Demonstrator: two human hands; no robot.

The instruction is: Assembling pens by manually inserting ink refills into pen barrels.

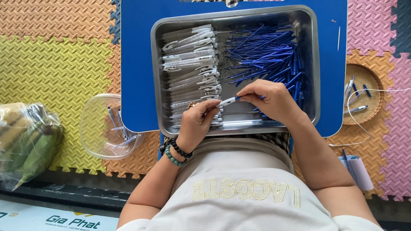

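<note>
- Step in hand: assembly. Left hand pinches a white pen over the tray; right hand, grip clamped on its blue end.
- Next move likely calls for pushing the parts home in line.
- In the tray: barrels left, refills right.
- Beside the table: clear bowl, wicker dish. Nothing obstructs.

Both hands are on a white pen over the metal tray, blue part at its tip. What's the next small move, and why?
Probably push the blue refill further into the white pen barrel. The left hand grips the barrel, the right hand pinches the refill, and part of it shows outside the barrel. White barrels and blue refills lie in separate piles in the metal tray, so the two look meant to join.
</note>
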